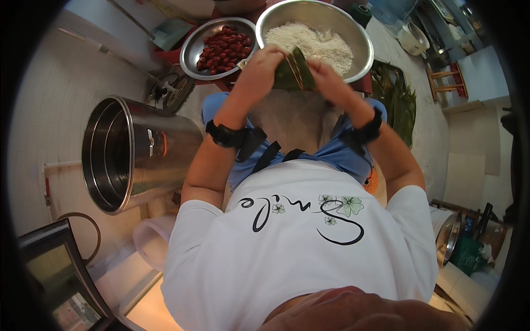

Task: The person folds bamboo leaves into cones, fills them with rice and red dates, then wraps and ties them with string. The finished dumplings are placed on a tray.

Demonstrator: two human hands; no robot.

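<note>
Just in front of the large steel bowl, my two hands hold folded green leaves (285,76) between them. My left hand (261,70) grips the left edge near the top, while the fingers of my right hand (329,80) pinch the right side. Light brown stripes run down the middle of the leaves, and the upper end comes to a point. White rice (319,51) lies behind them in the wide steel bowl (366,53). To the left, a smaller steel bowl (189,53) contains many dark red dates (225,49). Whether the leaves enclose anything cannot be seen.
A tall steel pot (174,136) lies at my left with its mouth facing outward. More long green leaves (397,99) rest on a tray at the right. Behind the bowls are a dustpan (172,33), a green spool (360,14) and a white pail (413,39). A small wooden stool (447,80) stands farther right.
</note>
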